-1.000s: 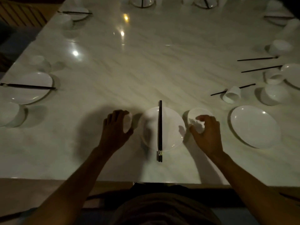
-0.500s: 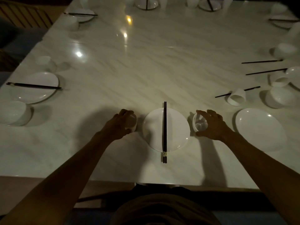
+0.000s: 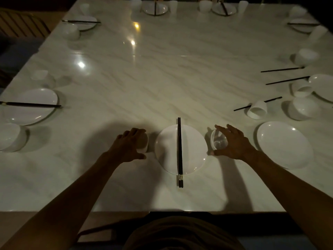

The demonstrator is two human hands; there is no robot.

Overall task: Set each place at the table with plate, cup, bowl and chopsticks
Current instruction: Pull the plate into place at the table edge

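My left hand [image 3: 130,144] grips a cup [image 3: 143,143] — my right hand [image 3: 232,141] curls around a bowl [image 3: 217,141]. Between them, chopsticks [image 3: 179,152] lie across the plate [image 3: 167,150].

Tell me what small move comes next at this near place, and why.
Probably let go with both hands and draw them back. The left hand holds a cup left of the plate, the right hand a bowl on its right, chopsticks across it: the place looks complete.
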